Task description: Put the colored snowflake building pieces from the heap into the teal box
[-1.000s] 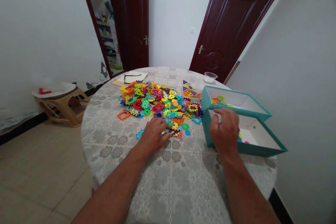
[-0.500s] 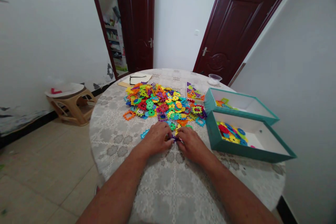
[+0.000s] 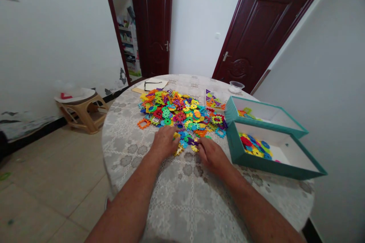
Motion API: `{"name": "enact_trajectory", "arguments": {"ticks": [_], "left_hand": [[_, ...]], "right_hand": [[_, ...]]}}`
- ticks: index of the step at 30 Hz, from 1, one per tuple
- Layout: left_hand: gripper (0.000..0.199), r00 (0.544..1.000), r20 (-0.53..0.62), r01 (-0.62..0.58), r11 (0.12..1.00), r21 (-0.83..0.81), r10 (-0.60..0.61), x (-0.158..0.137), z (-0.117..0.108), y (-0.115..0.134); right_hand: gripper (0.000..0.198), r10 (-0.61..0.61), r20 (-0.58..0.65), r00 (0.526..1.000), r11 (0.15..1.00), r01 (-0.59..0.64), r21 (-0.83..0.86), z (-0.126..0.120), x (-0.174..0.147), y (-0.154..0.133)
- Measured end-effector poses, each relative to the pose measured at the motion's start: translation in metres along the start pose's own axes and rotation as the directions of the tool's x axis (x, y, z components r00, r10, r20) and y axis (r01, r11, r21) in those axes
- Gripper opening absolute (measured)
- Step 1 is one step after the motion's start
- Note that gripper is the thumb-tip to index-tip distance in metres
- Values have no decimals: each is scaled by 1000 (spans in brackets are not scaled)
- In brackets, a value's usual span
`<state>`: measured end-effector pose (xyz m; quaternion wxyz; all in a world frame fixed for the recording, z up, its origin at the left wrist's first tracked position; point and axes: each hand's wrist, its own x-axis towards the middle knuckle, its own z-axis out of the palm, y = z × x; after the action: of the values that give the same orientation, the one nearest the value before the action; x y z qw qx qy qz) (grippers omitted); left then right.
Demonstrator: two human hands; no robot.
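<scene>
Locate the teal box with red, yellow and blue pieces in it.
In the head view, the teal box stands on the right side of the table, right of the right hand, just in front of another box.

The right hand (image 3: 210,152) was over the left end of the front box (image 3: 285,172) a second ago, and now it is on the table (image 3: 194,197), past that box's left edge. The bright heap (image 3: 255,146) in the box is not covered by it any more. Half a second ago the two hands almost met; now there is a wider gap. The left hand (image 3: 164,142) is a bit nearer the table's left and far edges, and yellow pieces (image 3: 179,150) show beside its fingers.
</scene>
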<state>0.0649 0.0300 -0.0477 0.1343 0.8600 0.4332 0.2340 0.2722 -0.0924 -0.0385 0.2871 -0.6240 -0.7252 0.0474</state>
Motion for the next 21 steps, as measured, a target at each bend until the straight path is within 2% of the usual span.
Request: {"name": "enact_trajectory", "arguments": {"ticks": [3,6,10,12,14,16,18,19,20,21], "left_hand": [[40,999,37,20,997,80,-23,1,1,3],[33,997,60,40,989,141,-49,3,3,3],[25,997,55,44,984,171,-54,5,4,2],[25,998,28,49,988,148,-54,4,2,2],[27,998,3,56,993,107,-57,3,0,4],[33,998,3,60,995,85,-61,1,-3,6],[46,998,16,57,994,91,-59,-1,-6,8],[53,998,25,48,994,102,-51,-3,-7,9],[59,999,35,31,993,114,-35,-5,-9,10],[63,999,46,9,992,126,-14,-7,-10,10]], "right_hand": [[22,92,18,996,991,-93,96,-8,3,-5],[24,110,86,990,984,-120,133,-18,7,-14],[27,84,210,974,991,-104,86,-33,18,-24],[29,89,226,970,995,-96,22,-43,34,-20],[31,146,125,981,989,-141,-47,-55,56,-9],[30,239,-103,966,967,-246,-63,-66,80,7],[31,324,-332,886,939,-344,-1,-72,100,23],[36,352,-400,846,928,-370,34,-73,107,29],[41,363,-431,826,925,-377,58,-71,109,33],[44,357,-432,828,928,-366,65,-67,109,36]]}}
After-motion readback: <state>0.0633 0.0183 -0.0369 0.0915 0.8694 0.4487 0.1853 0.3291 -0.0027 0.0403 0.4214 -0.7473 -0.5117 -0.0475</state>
